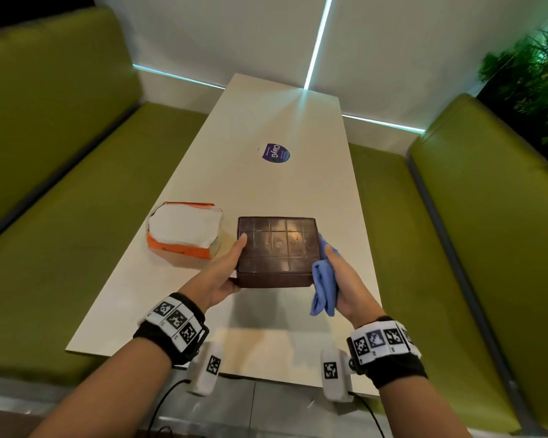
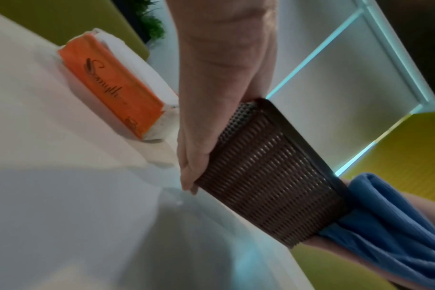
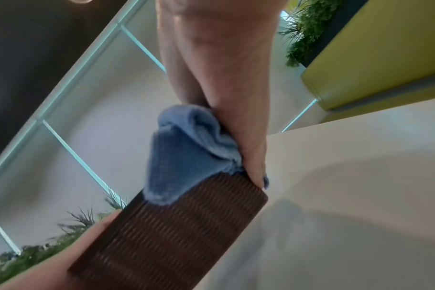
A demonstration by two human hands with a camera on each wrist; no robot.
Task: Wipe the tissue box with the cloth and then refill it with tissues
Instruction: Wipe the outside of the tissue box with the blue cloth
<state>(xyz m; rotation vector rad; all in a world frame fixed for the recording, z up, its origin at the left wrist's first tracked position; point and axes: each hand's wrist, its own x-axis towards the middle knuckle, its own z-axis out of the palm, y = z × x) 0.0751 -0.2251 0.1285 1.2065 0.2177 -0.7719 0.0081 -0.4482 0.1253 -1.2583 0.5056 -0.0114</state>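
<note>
Left hand (image 1: 223, 275) grips the ribbed brown tissue box (image 1: 277, 249); right hand (image 1: 345, 281) presses crumpled blue cloth (image 1: 325, 284) against it.

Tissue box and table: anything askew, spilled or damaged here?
Nothing damaged or spilled. The brown tissue box is held off the table between the left hand and the right hand, which presses the blue cloth to its side. The orange tissue pack lies torn open, tissues exposed.
</note>
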